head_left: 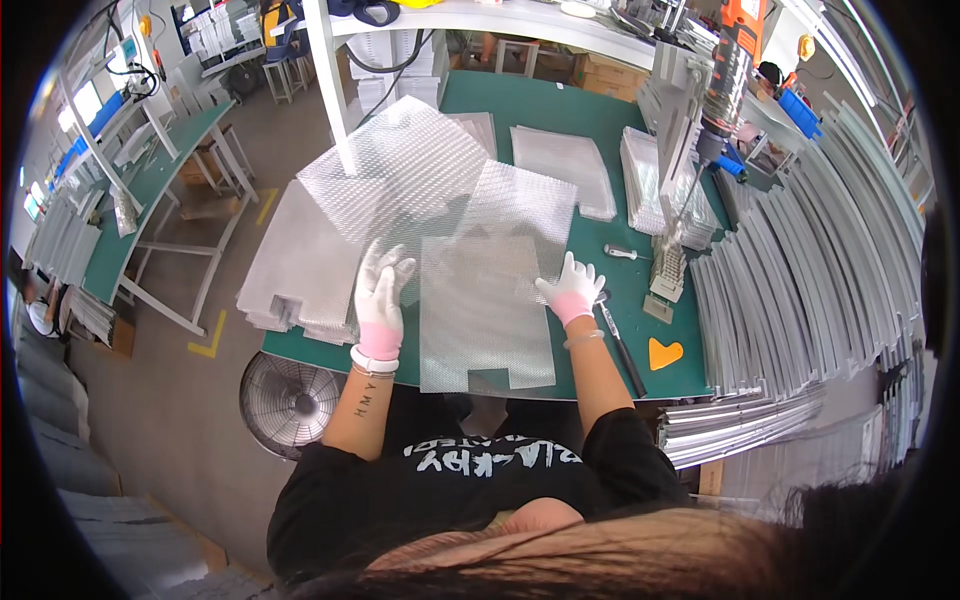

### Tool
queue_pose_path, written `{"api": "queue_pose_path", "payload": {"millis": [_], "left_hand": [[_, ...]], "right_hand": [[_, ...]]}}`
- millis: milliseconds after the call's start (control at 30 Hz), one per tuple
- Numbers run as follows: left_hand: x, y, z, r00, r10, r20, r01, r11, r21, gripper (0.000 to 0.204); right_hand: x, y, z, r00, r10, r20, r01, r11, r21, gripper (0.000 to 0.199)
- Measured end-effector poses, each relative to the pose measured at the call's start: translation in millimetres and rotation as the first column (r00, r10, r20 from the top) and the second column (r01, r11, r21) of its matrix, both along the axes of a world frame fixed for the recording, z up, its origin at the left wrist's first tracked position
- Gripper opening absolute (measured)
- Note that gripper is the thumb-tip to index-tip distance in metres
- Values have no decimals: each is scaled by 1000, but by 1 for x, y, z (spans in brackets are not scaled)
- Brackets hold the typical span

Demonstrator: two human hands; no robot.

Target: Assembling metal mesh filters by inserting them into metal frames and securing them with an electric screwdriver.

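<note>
A see-through grey mesh sheet (485, 320) with a square notch in its near edge lies in front of me on the green table (490, 92). To its left my left hand (382, 292), in a white and pink glove, is held with fingers stretched out and nothing in it. My gloved right hand (572, 289) is spread at the sheet's right edge; whether its thumb touches the sheet I cannot tell. Beyond lie a tilted mesh sheet (525, 195) and a larger one (400, 160). A stack of notched sheets (300, 255) rests beside my left hand.
Right of my right hand are a small screwdriver (622, 252), a black-handled tool (625, 350) and a yellow scraper-like piece (664, 353). An orange power driver (740, 40) hangs above. Grey strips (810, 270) crowd the right side; a fan (288, 402) stands below left.
</note>
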State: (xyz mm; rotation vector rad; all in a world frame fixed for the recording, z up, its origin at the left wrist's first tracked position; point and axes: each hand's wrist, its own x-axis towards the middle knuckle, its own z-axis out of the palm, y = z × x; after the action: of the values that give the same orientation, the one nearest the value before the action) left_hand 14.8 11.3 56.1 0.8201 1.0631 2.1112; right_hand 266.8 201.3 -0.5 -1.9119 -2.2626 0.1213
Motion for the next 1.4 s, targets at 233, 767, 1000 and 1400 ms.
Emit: {"api": "queue_pose_path", "payload": {"millis": [233,767,1000,1400], "left_hand": [[-8,-46,10,1000,15,12,-16,989,144,48],[-25,-109,-2,970,92,224,-116,989,95,51],[-31,-93,-10,966,-181,184,156,978,141,52],[39,-75,-22,980,-195,-45,157,888,-431,63]], "right_hand": [[-5,10,3,988,-18,-156,-1,993,-121,92],[16,62,9,-424,-153,-893,-329,944,-6,70],[114,195,-34,106,216,-971,12,976,219,45],[44,-123,69,610,139,-780,-431,884,-180,89]]}}
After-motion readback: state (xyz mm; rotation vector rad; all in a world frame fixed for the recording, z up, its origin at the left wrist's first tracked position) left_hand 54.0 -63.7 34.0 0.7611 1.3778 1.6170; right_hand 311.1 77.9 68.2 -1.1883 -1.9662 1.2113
